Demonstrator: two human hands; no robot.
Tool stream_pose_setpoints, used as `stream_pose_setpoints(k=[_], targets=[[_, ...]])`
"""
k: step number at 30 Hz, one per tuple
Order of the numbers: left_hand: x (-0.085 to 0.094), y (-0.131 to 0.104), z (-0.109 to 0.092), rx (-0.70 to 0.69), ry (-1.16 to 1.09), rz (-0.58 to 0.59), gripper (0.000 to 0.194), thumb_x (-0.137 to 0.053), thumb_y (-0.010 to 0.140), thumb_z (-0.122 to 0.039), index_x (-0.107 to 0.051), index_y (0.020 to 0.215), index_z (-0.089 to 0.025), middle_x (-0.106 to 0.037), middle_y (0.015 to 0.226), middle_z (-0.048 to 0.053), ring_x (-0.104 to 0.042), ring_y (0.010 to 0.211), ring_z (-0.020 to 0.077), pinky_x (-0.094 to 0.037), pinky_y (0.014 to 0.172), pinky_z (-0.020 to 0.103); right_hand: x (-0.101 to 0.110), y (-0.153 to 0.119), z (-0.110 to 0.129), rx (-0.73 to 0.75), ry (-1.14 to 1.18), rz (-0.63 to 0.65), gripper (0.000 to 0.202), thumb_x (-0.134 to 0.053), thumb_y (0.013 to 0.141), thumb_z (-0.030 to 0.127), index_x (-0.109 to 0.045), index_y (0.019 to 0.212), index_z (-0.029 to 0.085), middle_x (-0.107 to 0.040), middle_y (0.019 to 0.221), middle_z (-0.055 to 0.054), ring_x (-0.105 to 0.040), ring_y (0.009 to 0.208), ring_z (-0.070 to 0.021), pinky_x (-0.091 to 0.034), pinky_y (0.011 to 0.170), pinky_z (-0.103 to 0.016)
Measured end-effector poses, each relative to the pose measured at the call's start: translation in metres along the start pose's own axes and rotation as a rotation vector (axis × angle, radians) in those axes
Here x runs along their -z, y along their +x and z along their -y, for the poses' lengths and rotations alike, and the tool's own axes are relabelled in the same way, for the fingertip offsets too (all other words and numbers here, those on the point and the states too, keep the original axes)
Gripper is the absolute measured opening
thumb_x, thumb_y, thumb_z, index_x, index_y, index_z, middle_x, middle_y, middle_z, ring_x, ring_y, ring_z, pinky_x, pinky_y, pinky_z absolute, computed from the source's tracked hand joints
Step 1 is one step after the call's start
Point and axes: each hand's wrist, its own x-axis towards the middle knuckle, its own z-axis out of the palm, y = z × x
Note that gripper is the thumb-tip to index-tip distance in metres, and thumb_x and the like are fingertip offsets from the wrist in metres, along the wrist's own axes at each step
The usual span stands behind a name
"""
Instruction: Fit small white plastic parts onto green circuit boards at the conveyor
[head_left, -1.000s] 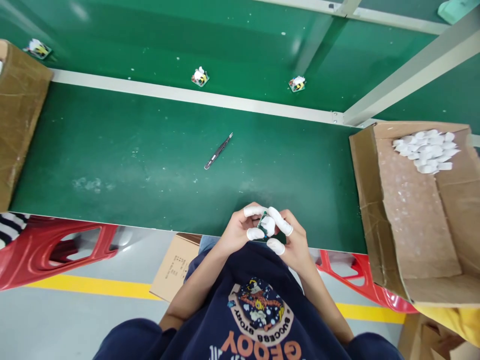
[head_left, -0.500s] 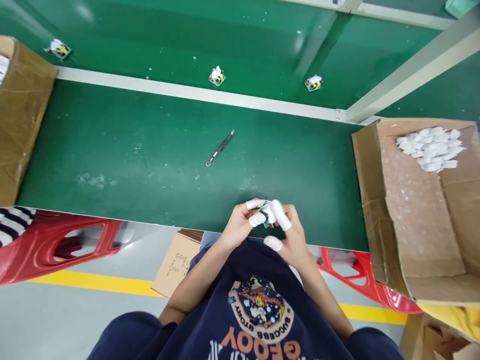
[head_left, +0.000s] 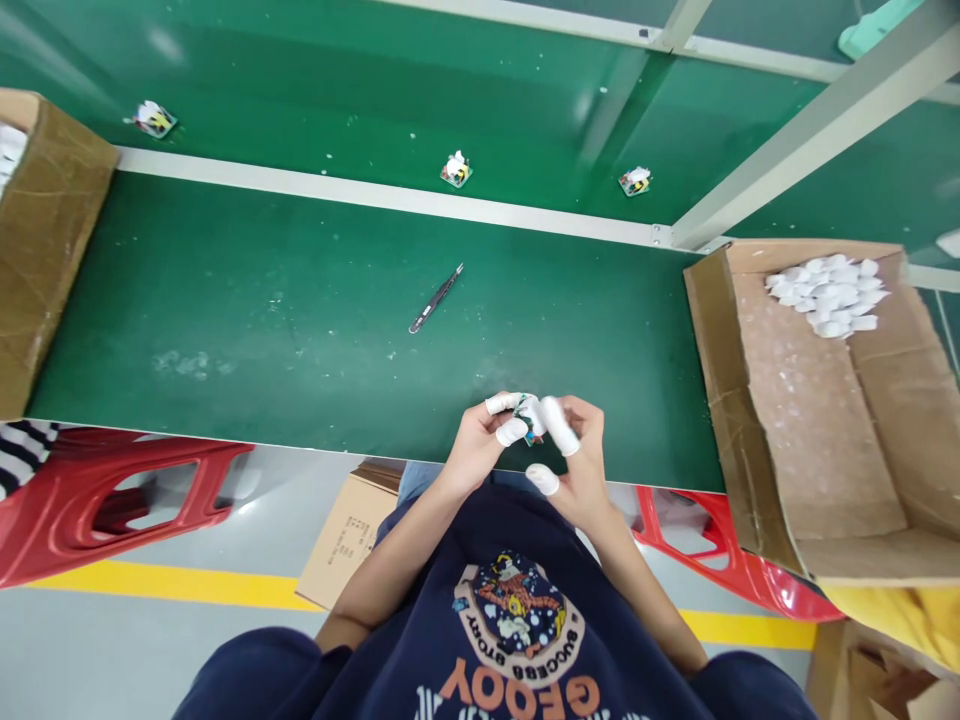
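Between the white-capped thumb and finger of my left hand [head_left: 480, 440] is a small green circuit board [head_left: 529, 438] with a white piece on it, above the bench's front edge. My right hand [head_left: 577, 455] is at its right side, the capped index finger against the white piece and the thumb spread away below. The fingers partly cover the board. Black tweezers [head_left: 436, 299] lie on the green bench top [head_left: 300, 300], away from both hands.
Small circuit boards with white pieces [head_left: 457, 169] stand beyond the pale rail [head_left: 375, 196]. An open cardboard box [head_left: 817, 430] with white pieces [head_left: 831, 293] is at right, another cardboard box [head_left: 56, 230] at left. Red stools [head_left: 165, 490] are under the front edge.
The view has shifted slightly. Both hands stay around the board, with the fingers only slightly moved. The tweezers lie as before.
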Motion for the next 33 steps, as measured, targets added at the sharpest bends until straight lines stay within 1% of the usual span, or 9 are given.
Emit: stream_pose_setpoints(k=[6,8,10,14,17,22,25,30,33], targets=[[0.001,0.000,0.002,-0.018,-0.008,-0.020,0.046,-0.080,0.065,-0.048,-0.070,0.094,-0.015,-0.070,0.085,0.005,-0.065,0.075,0.0164,-0.053,0.072,0.028,-0.004,0.001,-0.003,-0.080,0.214,0.082,0.064,-0.048,0.090,0.053,-0.031,0.147,0.030,-0.039,0.124,-0.011,-0.049,0.104,-0.0247,-0.050,0.084,-0.043],[-0.002,-0.001,-0.001,0.000,-0.087,-0.038,0.045,-0.080,0.065,-0.048,-0.069,0.095,-0.016,-0.069,0.086,0.004,-0.065,0.077,0.0162,-0.054,0.075,0.029,-0.005,0.004,-0.005,-0.112,0.343,0.042,0.072,-0.049,0.087,0.058,-0.026,0.149,0.028,-0.040,0.123,-0.011,-0.052,0.099,-0.0228,-0.051,0.082,-0.042],[-0.008,-0.004,-0.007,0.020,-0.176,-0.048,0.042,-0.079,0.068,-0.046,-0.067,0.096,-0.017,-0.069,0.089,0.003,-0.065,0.081,0.0166,-0.054,0.080,0.031,-0.003,0.010,-0.003,-0.128,0.377,-0.003,0.074,-0.055,0.085,0.056,-0.029,0.146,0.026,-0.043,0.122,-0.011,-0.054,0.097,-0.0219,-0.051,0.083,-0.041],[-0.019,-0.008,-0.021,0.042,-0.184,-0.022,0.038,-0.078,0.070,-0.041,-0.065,0.095,-0.016,-0.068,0.093,0.004,-0.065,0.089,0.0181,-0.052,0.087,0.032,0.007,0.027,0.008,-0.145,0.217,-0.056,0.037,-0.061,0.085,0.034,-0.056,0.121,0.025,-0.057,0.108,-0.007,-0.057,0.096,-0.0214,-0.050,0.083,-0.038],[-0.022,-0.006,-0.025,-0.041,-0.061,-0.029,0.036,-0.080,0.067,-0.041,-0.062,0.085,-0.016,-0.067,0.090,0.004,-0.065,0.089,0.0186,-0.051,0.086,0.031,0.015,0.037,0.013,-0.111,0.126,-0.132,0.022,-0.060,0.086,0.027,-0.061,0.108,0.025,-0.060,0.097,-0.004,-0.059,0.090,-0.0194,-0.050,0.079,-0.036],[-0.017,-0.004,-0.029,-0.150,0.181,-0.027,0.036,-0.083,0.063,-0.028,-0.060,0.088,-0.017,-0.066,0.089,0.004,-0.064,0.088,0.0183,-0.051,0.088,0.031,0.019,0.039,0.007,0.005,0.033,-0.084,0.040,-0.061,0.085,0.027,-0.053,0.124,0.026,-0.058,0.109,-0.008,-0.060,0.097,-0.0217,-0.051,0.081,-0.038],[-0.018,-0.008,-0.030,-0.177,0.304,-0.029,0.034,-0.082,0.064,-0.022,-0.060,0.090,-0.017,-0.065,0.091,0.002,-0.063,0.089,0.0166,-0.050,0.088,0.028,0.019,0.038,0.005,0.060,-0.016,-0.071,0.036,-0.060,0.086,0.022,-0.055,0.122,0.027,-0.059,0.106,-0.007,-0.059,0.098,-0.0214,-0.050,0.081,-0.037],[-0.021,-0.012,-0.030,-0.178,0.390,-0.046,0.033,-0.080,0.066,-0.022,-0.060,0.092,-0.017,-0.063,0.090,0.002,-0.063,0.087,0.0164,-0.052,0.086,0.028,0.020,0.037,0.006,0.115,-0.106,-0.089,0.033,-0.057,0.087,0.018,-0.056,0.119,0.027,-0.062,0.098,-0.006,-0.060,0.088,-0.0202,-0.051,0.074,-0.035],[-0.021,-0.011,-0.030,-0.181,0.426,-0.048,0.034,-0.079,0.066,-0.023,-0.060,0.094,-0.018,-0.063,0.093,0.004,-0.063,0.089,0.0175,-0.052,0.087,0.030,0.019,0.036,0.005,0.122,-0.146,-0.069,0.043,-0.057,0.087,0.017,-0.050,0.128,0.028,-0.060,0.107,-0.008,-0.059,0.095,-0.0223,-0.052,0.077,-0.037]])
